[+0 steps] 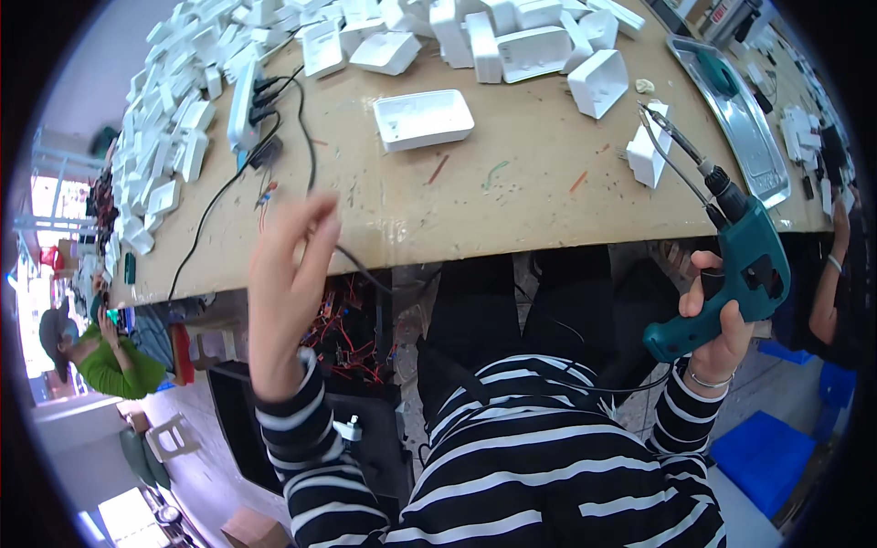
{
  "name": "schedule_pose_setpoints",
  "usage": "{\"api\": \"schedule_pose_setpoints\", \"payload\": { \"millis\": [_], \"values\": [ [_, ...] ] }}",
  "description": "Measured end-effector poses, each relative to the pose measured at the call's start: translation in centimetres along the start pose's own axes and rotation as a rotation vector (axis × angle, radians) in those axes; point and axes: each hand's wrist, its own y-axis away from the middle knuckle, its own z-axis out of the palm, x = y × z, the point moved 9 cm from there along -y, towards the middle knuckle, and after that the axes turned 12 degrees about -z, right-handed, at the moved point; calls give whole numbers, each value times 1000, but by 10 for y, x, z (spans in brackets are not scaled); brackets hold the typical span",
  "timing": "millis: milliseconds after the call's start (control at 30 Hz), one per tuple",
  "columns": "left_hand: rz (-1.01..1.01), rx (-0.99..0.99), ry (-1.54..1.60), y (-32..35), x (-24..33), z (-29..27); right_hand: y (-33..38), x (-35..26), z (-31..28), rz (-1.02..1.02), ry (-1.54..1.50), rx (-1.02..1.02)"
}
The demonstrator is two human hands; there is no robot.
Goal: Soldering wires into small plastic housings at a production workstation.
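Note:
My right hand (723, 340) is wrapped round the handle of a dark green soldering gun (756, 242). The gun's metal tip points up and away, over a small white plastic block (649, 151) near the table's right side. Smeared by motion, my left hand (290, 265) is above the table's near edge at the left; whether its fingers hold anything does not show. Just beyond those fingers lies a small part with red and blue ends (267, 194). A shallow white plastic case (425, 121) lies open side up in the middle of the table.
Many white plastic cases (388, 52) are heaped along the far and left sides. A power strip (243, 105) with black plugs and cables stands at the left. A metal tray (763, 151) lies at the right. Red wires (343, 324) fill a box below the table. Other people sit on both sides.

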Motion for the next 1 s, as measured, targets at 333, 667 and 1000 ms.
{"api": "schedule_pose_setpoints", "payload": {
  "millis": [333, 667, 1000],
  "values": [
    [41, -149, -151, -93, 33, 85, 1, -1, -7, 5, -11, 50],
    [717, -399, -591, -66, 123, 132, -6, -6, 1, 32, 19, 100],
    [53, -80, 439, -58, 51, 79, 3, 0, -5, 93, -26, 187]
  ]
}}
